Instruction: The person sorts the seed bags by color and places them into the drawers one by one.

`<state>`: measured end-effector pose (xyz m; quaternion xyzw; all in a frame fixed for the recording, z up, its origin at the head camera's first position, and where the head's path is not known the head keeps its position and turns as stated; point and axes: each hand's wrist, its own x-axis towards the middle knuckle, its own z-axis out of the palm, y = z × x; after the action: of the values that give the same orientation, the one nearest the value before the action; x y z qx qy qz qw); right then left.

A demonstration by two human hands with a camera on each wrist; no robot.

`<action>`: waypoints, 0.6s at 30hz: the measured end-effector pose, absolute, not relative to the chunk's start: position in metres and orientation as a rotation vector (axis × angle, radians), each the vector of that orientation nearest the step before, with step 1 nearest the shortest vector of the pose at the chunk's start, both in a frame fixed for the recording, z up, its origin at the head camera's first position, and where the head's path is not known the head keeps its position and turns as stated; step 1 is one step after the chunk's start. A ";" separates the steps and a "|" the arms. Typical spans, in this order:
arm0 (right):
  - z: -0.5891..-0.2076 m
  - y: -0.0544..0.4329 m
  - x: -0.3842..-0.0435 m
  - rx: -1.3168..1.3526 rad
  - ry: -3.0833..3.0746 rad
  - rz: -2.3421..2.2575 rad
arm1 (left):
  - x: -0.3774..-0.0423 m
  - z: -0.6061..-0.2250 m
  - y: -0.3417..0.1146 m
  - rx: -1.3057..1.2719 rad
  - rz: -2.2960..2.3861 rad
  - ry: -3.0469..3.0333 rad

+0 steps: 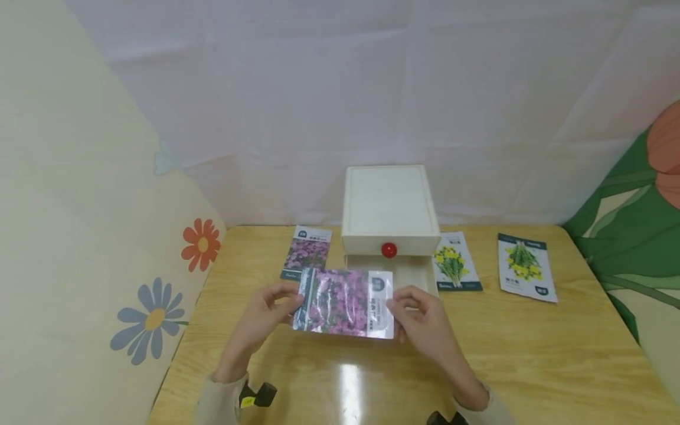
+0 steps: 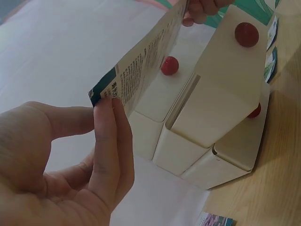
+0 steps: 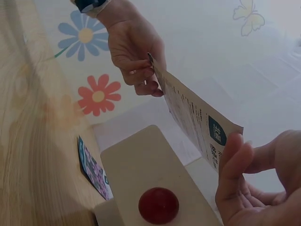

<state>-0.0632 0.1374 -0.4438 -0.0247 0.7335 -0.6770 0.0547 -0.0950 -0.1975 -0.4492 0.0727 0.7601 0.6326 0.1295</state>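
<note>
A seed packet (image 1: 342, 302) with pink-purple flowers on its front is held up sideways over the table, printed side towards the head camera. My left hand (image 1: 268, 313) pinches its dark-banded end between thumb and fingers. The white end is pinched by my right hand (image 1: 422, 319). Both wrist views show the text on the packet's back, (image 2: 136, 70) and my right fingers appear at its far end in the left wrist view. Just behind the packet stands a white drawer box (image 1: 390, 200) with red knobs. A drawer (image 1: 431, 274) below its top one is pulled out.
A similar pink-flower packet (image 1: 308, 251) lies left of the box. To the right lie two packets with yellow flowers, one packet (image 1: 457, 262) beside the box and another packet (image 1: 528, 268) farther right. A white cloth (image 1: 265, 118) hangs behind the wooden table (image 1: 531, 354).
</note>
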 end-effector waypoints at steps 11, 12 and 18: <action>-0.451 0.159 -0.068 0.099 2.299 -1.969 | -0.095 -0.448 -0.183 0.314 1.839 2.115; -0.451 0.161 -0.068 0.101 2.304 -1.969 | -0.096 -0.449 -0.182 0.334 1.843 2.101; -0.448 0.171 -0.066 0.129 2.297 -2.001 | -0.097 -0.452 -0.173 0.409 1.870 1.982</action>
<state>-0.0657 0.1707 -0.4479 0.0421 0.7525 -0.6556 0.0463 -0.0971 -0.1731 -0.4525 0.1455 0.7060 0.6661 0.1916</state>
